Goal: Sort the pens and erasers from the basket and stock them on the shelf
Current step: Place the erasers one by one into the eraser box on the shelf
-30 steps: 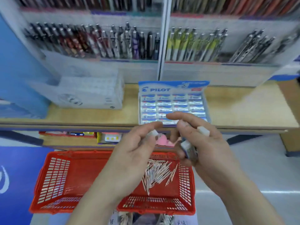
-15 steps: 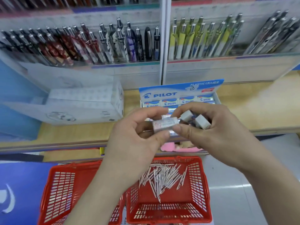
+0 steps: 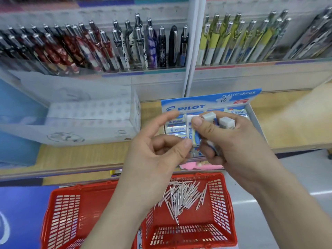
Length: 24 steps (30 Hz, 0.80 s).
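Note:
My right hand (image 3: 231, 146) grips several white erasers; two stick up at its fingertips (image 3: 209, 115) (image 3: 227, 123). Its thumb presses a blue-sleeved eraser (image 3: 191, 131) that stands upright between both hands. My left hand (image 3: 156, 155) is beside it: the thumb tip touches the eraser's lower end, and the index finger is lifted off to the left. Right behind the hands, the blue Pilot eraser box (image 3: 212, 99) sits on the wooden shelf (image 3: 291, 119). Below, a red basket (image 3: 223, 209) holds a heap of thin pens (image 3: 181, 196).
A second red basket (image 3: 62, 209) stands to the left of the first. A white carton (image 3: 89, 123) lies on the shelf left of the eraser box. Rows of displayed pens (image 3: 125, 47) fill the racks above. Something pink (image 3: 190, 166) lies on the lower shelf.
The eraser has turned from lying across to standing upright under my right thumb. My left index finger has come off it. The view has moved closer to the shelf.

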Motion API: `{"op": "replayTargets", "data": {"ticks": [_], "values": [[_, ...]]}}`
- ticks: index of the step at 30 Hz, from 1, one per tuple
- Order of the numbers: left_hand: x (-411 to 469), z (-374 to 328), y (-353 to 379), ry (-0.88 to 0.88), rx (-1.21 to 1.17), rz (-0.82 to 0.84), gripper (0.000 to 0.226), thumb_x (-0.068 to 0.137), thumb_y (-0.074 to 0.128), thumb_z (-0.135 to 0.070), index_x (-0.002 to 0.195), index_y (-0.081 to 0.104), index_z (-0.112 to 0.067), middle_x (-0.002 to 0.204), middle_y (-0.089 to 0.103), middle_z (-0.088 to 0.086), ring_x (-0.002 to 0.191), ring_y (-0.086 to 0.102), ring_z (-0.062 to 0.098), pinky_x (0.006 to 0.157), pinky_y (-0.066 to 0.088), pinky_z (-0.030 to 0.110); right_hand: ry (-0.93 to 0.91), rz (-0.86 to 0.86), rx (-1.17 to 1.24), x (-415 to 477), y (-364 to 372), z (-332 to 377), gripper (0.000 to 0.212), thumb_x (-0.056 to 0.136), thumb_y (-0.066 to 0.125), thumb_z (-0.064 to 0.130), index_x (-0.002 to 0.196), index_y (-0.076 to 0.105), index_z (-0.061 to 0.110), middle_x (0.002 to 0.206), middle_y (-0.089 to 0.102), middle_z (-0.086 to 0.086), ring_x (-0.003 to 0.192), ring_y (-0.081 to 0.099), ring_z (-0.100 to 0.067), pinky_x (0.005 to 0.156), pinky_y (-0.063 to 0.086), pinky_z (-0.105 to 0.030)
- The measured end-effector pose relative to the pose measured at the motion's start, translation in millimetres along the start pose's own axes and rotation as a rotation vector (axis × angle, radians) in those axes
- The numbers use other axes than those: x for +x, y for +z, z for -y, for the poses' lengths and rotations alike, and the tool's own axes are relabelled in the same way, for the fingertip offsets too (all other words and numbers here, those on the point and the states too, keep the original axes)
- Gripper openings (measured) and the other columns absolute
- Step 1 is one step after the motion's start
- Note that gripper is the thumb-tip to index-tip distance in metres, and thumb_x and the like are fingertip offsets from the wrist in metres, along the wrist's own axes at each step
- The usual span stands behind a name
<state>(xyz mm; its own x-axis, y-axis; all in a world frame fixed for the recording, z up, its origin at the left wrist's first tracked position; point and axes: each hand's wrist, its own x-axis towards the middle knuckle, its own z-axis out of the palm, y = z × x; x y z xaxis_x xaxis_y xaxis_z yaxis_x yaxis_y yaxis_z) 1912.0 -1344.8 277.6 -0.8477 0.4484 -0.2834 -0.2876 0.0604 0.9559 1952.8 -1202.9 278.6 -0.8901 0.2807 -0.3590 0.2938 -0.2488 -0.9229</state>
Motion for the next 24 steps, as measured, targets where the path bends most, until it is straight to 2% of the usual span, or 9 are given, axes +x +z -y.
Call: {"op": "replayTargets", "data": {"ticks": [2, 4, 9, 13, 15, 17, 19, 21, 24], "values": [[1.3, -1.6, -0.7, 0.030, 0.064, 0.097, 0.056, 0.077, 0.070, -0.007, 0.117, 0.057, -0.044, 0.069, 0.070, 0.007, 0.064, 0.063, 0.015, 0.067, 0.054, 0.022, 0.010, 0.007, -0.042, 1.4, 0.4, 0.7, 0.027, 0.075, 0.070, 0.029, 0.080, 0.063, 0.004, 0.065, 0.040, -0.013, 0.045, 0.036, -0.016, 0.041, 0.023, -0.021], [3.6, -4.0, -1.1, 0.048, 0.130, 0.118, 0.051, 0.079, 0.070, -0.007, 0.111, 0.062, -0.045, 0.069, 0.072, 0.004, 0.065, 0.065, 0.016, 0.069, 0.055, 0.028, 0.017, 0.028, -0.090, 2.5, 0.5, 3.9, 0.022, 0.079, 0.070, 0.026, 0.080, 0.064, 0.005, 0.063, 0.042, -0.014, 0.045, 0.036, -0.016, 0.041, 0.023, -0.023], [13.0, -3.0, 0.3, 0.094, 0.129, -0.009, 0.026, 0.089, 0.058, -0.004, 0.097, 0.061, -0.028, 0.072, 0.073, 0.000, 0.068, 0.070, 0.015, 0.065, 0.056, 0.027, 0.022, 0.106, -0.256, 4.7, -7.6, 13.3, 0.019, 0.080, 0.071, 0.024, 0.088, 0.066, 0.008, 0.053, 0.044, 0.000, 0.045, 0.038, -0.013, 0.041, 0.030, -0.022], [16.5, 8.3, 1.5, 0.200, 0.392, -0.101, 0.021, 0.086, 0.064, -0.018, 0.095, 0.059, -0.036, 0.064, 0.064, -0.008, 0.056, 0.057, 0.010, 0.056, 0.049, 0.026, -0.102, 0.106, -0.453, 10.2, -12.4, 13.4, 0.017, 0.082, 0.071, 0.019, 0.095, 0.068, 0.009, 0.052, 0.052, 0.013, 0.043, 0.045, -0.002, 0.044, 0.036, -0.013], [17.0, 13.6, -0.4, 0.287, 0.585, -0.171, 0.020, 0.084, 0.065, -0.024, 0.098, 0.060, -0.038, 0.063, 0.053, -0.004, 0.055, 0.050, 0.010, 0.055, 0.045, 0.029, -0.171, 0.062, -0.614, 15.8, -14.7, 10.2, 0.016, 0.082, 0.072, 0.023, 0.094, 0.068, 0.012, 0.065, 0.065, 0.010, 0.054, 0.059, -0.004, 0.049, 0.046, -0.019], [17.0, 15.7, -1.2, 0.363, 0.870, -0.254, 0.025, 0.085, 0.062, -0.023, 0.107, 0.061, -0.034, 0.071, 0.046, -0.009, 0.061, 0.049, 0.012, 0.059, 0.040, 0.027, -0.233, -0.019, -0.821, 21.5, -16.7, 5.9, 0.014, 0.082, 0.072, 0.028, 0.089, 0.067, 0.017, 0.076, 0.069, 0.002, 0.070, 0.065, -0.012, 0.062, 0.053, -0.033], [17.3, 18.3, 0.6, 0.382, 1.058, -0.288, 0.032, 0.085, 0.059, -0.019, 0.117, 0.059, -0.024, 0.087, 0.047, -0.005, 0.071, 0.054, 0.017, 0.063, 0.036, 0.026, -0.297, -0.091, -1.012, 25.0, -16.0, 3.4, 0.016, 0.081, 0.072, 0.031, 0.084, 0.064, 0.018, 0.077, 0.067, 0.003, 0.074, 0.062, -0.015, 0.065, 0.048, -0.031], [18.8, 22.8, 2.7, 0.348, 1.093, -0.280, 0.035, 0.087, 0.054, -0.017, 0.122, 0.058, -0.017, 0.099, 0.055, 0.002, 0.080, 0.059, 0.023, 0.065, 0.041, 0.030, -0.331, -0.117, -1.128, 26.8, -12.9, 2.8, 0.017, 0.081, 0.072, 0.032, 0.084, 0.062, 0.019, 0.080, 0.065, 0.003, 0.076, 0.059, -0.016, 0.063, 0.042, -0.028], [21.7, 26.0, 1.9, 0.318, 1.052, -0.300, 0.037, 0.083, 0.052, -0.014, 0.119, 0.062, -0.015, 0.102, 0.062, 0.001, 0.082, 0.061, 0.020, 0.070, 0.045, 0.030, -0.329, -0.134, -1.193, 29.0, -10.1, 2.6, 0.018, 0.082, 0.072, 0.033, 0.093, 0.065, 0.021, 0.088, 0.066, 0.000, 0.082, 0.058, -0.019, 0.067, 0.042, -0.030]]}}
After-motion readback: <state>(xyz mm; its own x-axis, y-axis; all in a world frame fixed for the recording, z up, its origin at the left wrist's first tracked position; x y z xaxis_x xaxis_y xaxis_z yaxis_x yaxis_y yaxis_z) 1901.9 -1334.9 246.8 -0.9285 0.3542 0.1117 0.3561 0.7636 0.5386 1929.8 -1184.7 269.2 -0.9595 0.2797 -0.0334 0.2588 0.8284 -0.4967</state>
